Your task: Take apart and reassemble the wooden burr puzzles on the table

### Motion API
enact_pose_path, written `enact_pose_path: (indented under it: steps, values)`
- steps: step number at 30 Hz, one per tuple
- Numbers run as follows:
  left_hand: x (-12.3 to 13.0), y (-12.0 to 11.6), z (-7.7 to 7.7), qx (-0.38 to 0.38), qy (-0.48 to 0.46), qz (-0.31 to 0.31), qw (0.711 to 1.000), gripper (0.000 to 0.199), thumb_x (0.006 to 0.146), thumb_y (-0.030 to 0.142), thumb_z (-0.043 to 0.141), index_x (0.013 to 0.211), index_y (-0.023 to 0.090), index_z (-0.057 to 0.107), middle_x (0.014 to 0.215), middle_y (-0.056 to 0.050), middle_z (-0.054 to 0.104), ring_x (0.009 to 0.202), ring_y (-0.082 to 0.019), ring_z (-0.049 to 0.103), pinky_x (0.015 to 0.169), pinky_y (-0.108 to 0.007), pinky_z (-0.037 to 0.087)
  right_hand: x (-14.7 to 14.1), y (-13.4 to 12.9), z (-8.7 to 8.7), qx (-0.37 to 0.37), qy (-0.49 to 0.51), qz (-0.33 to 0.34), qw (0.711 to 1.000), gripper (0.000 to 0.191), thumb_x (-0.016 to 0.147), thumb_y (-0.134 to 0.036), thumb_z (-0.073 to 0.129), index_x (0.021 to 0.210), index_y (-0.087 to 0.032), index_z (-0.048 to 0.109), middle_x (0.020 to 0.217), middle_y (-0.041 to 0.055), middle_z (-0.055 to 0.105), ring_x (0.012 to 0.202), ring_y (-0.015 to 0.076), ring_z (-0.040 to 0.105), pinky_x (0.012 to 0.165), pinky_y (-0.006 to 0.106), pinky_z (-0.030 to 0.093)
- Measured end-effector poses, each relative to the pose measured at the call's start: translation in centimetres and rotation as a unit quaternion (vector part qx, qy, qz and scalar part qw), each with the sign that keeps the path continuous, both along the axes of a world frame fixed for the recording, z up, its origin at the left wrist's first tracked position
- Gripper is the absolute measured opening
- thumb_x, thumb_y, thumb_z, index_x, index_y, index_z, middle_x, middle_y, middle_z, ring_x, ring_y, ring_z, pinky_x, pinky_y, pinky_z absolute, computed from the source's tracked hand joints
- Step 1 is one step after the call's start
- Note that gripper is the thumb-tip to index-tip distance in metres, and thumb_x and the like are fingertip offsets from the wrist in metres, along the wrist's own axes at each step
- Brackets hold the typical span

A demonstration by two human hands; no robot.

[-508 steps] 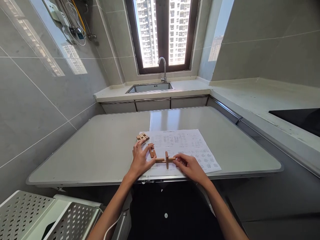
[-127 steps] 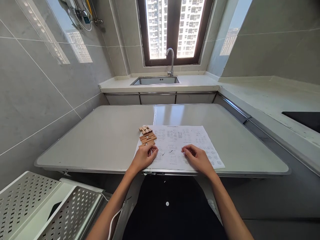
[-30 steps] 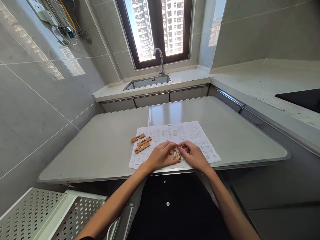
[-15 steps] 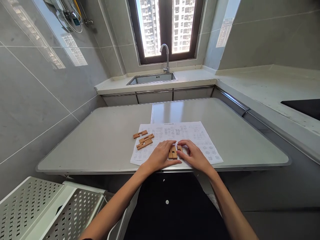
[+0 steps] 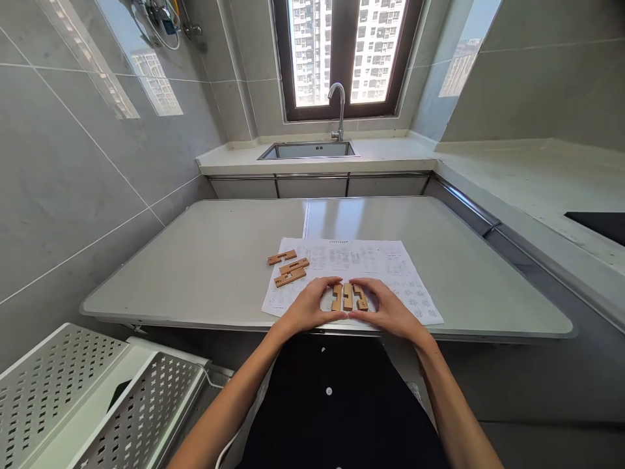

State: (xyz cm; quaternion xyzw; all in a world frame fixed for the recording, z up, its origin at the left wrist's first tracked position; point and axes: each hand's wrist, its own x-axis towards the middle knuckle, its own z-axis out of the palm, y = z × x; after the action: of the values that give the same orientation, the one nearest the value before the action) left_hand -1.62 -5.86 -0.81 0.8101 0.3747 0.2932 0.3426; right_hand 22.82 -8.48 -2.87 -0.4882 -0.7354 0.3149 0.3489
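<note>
Three notched wooden pieces stand side by side on the printed sheet [image 5: 351, 251] near the table's front edge. My left hand [image 5: 312, 305] curves around the left piece [image 5: 336, 298], thumb and fingertips at its two ends. Between the hands is the middle piece [image 5: 347, 297], with narrow gaps on both sides. My right hand [image 5: 390, 309] spans the right piece [image 5: 361, 298], fingertips at its top and thumb at its bottom. Farther left, three more wooden pieces lie at the sheet's left side: one at the back [image 5: 282, 257], one in the middle [image 5: 294, 266] and one in front [image 5: 290, 277].
The pale table [image 5: 195, 260] has a seam down its middle. Behind it are a counter with a sink [image 5: 308, 150] and a tap [image 5: 340, 111] below a window. A white perforated rack [image 5: 141, 397] stands at the lower left, and a counter [image 5: 561, 176] runs along the right.
The three pieces between my hands have come apart, with gaps between them. Both hands have shifted to hold the outer pieces by their ends. The camera view has moved slightly.
</note>
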Motion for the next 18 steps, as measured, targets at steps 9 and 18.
enact_pose_path:
  steps: [9, 18]
  values:
    - [-0.2, 0.1, 0.1, -0.022, -0.052, 0.016, 0.998, 0.075, 0.073, 0.036, 0.091, 0.139, 0.027, 0.056, 0.138, -0.009, 0.064, 0.127, -0.030, 0.061, 0.112, -0.051, 0.049, 0.2, -0.1, 0.3, -0.035, 0.038, 0.017, 0.999, 0.061, 0.083, -0.045, 0.079, 0.139, -0.030, 0.057, 0.141, 0.0065, 0.061, 0.131, 0.0295, 0.056, 0.114, 0.048, 0.045]
    - [-0.1, 0.4, -0.3, -0.020, -0.082, 0.050, 0.995, 0.083, 0.072, 0.028, 0.091, 0.143, 0.026, 0.048, 0.136, -0.010, 0.063, 0.116, -0.027, 0.067, 0.105, -0.048, 0.055, -0.1, -0.6, 1.0, -0.036, 0.053, -0.030, 0.998, 0.057, 0.081, -0.049, 0.081, 0.132, -0.030, 0.063, 0.136, 0.0062, 0.065, 0.120, 0.0296, 0.061, 0.106, 0.048, 0.049]
